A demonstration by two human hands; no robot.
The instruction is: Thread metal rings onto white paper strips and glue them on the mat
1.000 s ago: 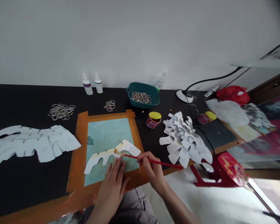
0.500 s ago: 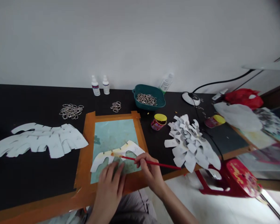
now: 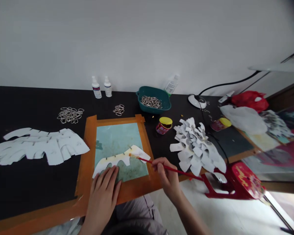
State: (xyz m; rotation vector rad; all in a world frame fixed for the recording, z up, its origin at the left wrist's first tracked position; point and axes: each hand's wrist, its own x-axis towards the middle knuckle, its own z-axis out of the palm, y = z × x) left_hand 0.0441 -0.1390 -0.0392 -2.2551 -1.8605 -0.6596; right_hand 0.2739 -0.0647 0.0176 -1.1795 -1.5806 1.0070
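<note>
My right hand (image 3: 167,174) grips the red brush (image 3: 172,168), whose tip meets the white cutout (image 3: 119,159) leftward and beyond it. My flattened left hand (image 3: 103,186), grasping nothing, presses the cutout's near left part; its length runs sideways, rising rightward.

Soft, muted light falls across a pale wall (image 3: 127,42) and black surface (image 3: 26,189), while glare whitens the floor (image 3: 290,202) at lower right. Wide-angle distortion stretches the right side, where details look smeared; the upper right corner darkens, and fine label print is illegible.
</note>
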